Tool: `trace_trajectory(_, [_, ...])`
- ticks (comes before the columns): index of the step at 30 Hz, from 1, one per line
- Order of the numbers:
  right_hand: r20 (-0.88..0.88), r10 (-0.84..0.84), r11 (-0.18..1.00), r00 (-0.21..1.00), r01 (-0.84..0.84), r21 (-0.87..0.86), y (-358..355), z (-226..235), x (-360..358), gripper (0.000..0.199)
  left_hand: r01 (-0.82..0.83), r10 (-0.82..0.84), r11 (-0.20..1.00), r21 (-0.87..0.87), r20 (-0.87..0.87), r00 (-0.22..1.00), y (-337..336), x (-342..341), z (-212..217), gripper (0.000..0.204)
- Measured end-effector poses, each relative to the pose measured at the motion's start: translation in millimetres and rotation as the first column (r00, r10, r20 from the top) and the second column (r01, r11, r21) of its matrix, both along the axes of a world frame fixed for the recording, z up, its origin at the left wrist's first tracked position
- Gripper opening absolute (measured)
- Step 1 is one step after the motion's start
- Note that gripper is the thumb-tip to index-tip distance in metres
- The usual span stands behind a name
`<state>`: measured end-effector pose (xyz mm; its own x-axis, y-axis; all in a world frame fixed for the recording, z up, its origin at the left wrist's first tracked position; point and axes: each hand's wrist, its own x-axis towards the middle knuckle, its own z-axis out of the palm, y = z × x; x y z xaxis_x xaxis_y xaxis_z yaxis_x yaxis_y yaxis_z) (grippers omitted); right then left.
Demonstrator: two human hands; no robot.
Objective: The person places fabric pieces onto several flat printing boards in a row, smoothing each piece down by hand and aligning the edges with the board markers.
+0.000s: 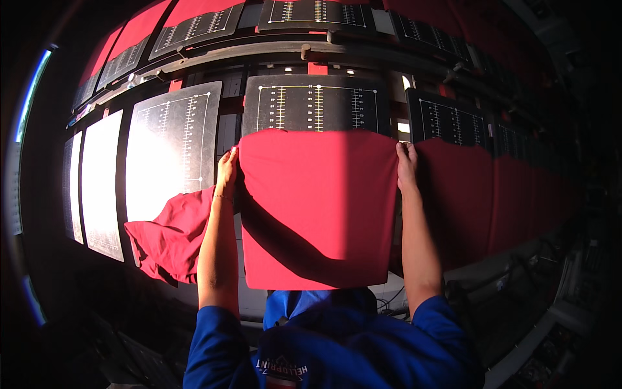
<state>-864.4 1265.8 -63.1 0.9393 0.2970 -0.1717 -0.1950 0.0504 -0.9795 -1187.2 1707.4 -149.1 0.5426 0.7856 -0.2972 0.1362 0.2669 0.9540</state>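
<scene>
A red fabric piece [311, 207] lies spread over the near part of a black board with ruler markings [298, 104], whose far end shows bare. My left hand [227, 170] is closed on the fabric's left edge, thumb on top. My right hand [407, 167] pinches the opposite edge at about the same height; its fingertips are partly hidden beneath. The cloth looks mostly smooth, with slight creases near my left hand, and a shadow crosses it. Bunched red fabric [172, 236] lies by my left forearm, over the near end of a neighbouring board; whether it joins the spread piece is hidden.
A bare marked board [172, 136] stands at left in bright glare, with more boards [103, 188] beyond it. To the right, red cloth [453, 188] covers further boards. A dark rail [278, 50] curves across behind, with another row of red-covered boards [317, 14] past it.
</scene>
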Motion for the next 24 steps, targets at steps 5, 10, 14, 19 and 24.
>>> trace_trajectory(5, [0.029,-0.039,0.999,0.999,0.038,0.028,-8.2,5.7,3.7,0.017,0.074,-0.074,0.997,-0.031,0.03,0.997,-12.0,7.7,2.0,0.032])
trace_trajectory(10, [-0.007,-0.041,0.978,0.999,0.039,-0.204,16.0,-3.9,1.5,0.025,0.162,0.048,0.895,0.414,-0.452,0.891,-8.1,-11.8,20.9,0.038])
trace_trajectory(14, [0.046,-0.09,0.947,0.995,0.099,-0.305,-11.9,-10.6,8.8,0.028,0.248,0.274,0.339,0.908,-0.347,0.897,-126.8,47.9,115.7,0.047])
trace_trajectory(19, [0.101,-0.046,0.929,0.994,0.08,-0.361,7.6,2.9,0.5,0.028,0.722,-0.551,-0.025,0.691,-0.612,0.567,-264.1,103.0,146.5,0.065])
trace_trajectory(24, [0.177,-0.008,0.865,0.984,0.096,-0.493,-5.7,6.7,-30.8,0.05,0.693,-0.308,0.011,0.721,-0.656,0.689,-232.3,175.8,133.8,0.066])
